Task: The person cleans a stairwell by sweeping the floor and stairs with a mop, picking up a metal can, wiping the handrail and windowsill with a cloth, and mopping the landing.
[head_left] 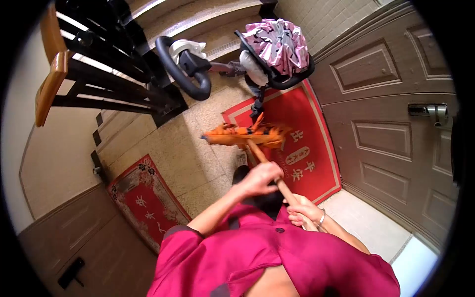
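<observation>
Both my hands are closed around the pale wooden handle of a mop (257,153), which slants across in front of me. My left hand (262,178) grips farther up, closer to the head. Behind it, near my body, my right hand (306,213) wraps the shaft, a bracelet on its wrist. The mop's wide orange head (242,136) is ragged and slightly blurred; it lies over the tile floor and the edge of a red doormat (316,143). Whether the head touches the floor I cannot tell.
A stroller-like wheeled frame (193,69) with a pink patterned cover (284,47) stands ahead, by the stairs (203,22). A brown door (383,133) is on the right. To the left are a railing (109,89), a second red mat (146,198) and another door (64,247).
</observation>
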A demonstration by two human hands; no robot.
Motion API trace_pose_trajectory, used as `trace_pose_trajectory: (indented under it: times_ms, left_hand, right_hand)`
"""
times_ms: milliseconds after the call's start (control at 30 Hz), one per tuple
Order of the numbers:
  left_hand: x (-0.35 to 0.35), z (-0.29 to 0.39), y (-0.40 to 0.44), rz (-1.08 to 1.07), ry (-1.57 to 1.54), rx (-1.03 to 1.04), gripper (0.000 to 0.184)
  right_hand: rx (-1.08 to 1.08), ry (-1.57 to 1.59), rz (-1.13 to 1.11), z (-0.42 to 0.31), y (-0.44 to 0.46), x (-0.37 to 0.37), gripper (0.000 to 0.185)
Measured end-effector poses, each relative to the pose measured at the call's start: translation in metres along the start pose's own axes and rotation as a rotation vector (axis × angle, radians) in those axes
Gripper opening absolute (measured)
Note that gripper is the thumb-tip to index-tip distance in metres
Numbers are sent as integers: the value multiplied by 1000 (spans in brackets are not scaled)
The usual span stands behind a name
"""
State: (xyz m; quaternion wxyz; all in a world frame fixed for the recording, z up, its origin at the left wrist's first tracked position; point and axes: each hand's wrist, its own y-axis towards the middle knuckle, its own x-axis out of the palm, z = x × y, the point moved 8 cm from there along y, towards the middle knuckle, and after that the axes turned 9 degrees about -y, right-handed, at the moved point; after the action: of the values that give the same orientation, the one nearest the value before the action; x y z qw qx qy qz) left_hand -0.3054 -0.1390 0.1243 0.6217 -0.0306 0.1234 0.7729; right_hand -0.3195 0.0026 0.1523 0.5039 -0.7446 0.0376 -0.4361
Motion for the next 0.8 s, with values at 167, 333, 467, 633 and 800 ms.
trace_pose_trajectory:
  times_ms: [167, 333, 467, 633, 800]
  left_hand:
    - [-211, -131, -9, 905, 216, -351, 51]
    - [-310, -127, 65, 1215, 120, -177, 60]
    - [-299, -196, 94, 1357, -688, -169, 23]
    - [-300, -193, 80, 1568, -699, -9, 26]
    - [-273, -155, 3, 1755, -730, -30, 26]
  right_hand:
    - [-97, -28, 346, -29, -75, -51, 27]
    - [-257, 148, 521, -47, -120, -111, 22]
    - [-398, 299, 420, -63, -126, -153, 21]
    - [-417, 507, 395, -112, -128, -224, 19]
    - [-344, 558, 357, -157, -134, -278, 21]
